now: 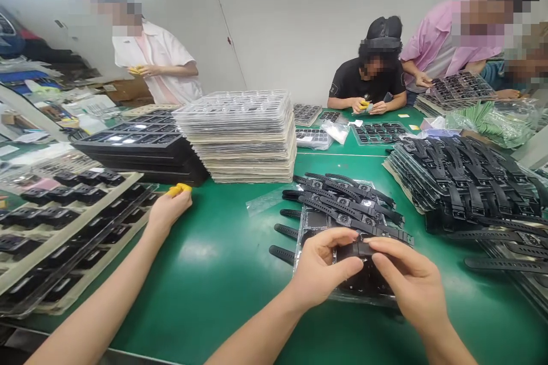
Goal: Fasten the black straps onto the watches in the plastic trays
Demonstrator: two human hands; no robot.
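My left hand (321, 268) and my right hand (413, 276) meet at the lower right of centre, fingers pinched on a small black watch part (357, 251). It spans the gap between my fingertips, and its details are partly covered by them. Directly below and behind lies a clear plastic tray (303, 222) bearing black watches (342, 205), their straps stretched out side by side. Several strap ends (285, 255) stick out past its left side.
A person's hand (169, 205) with yellow finger covers reaches in at left, beside trays of black cases (64, 194). Stacked clear trays (244, 142) stand behind. More watches with straps (466, 177) are piled at right. Across the green table (205, 279) several people handle parts.
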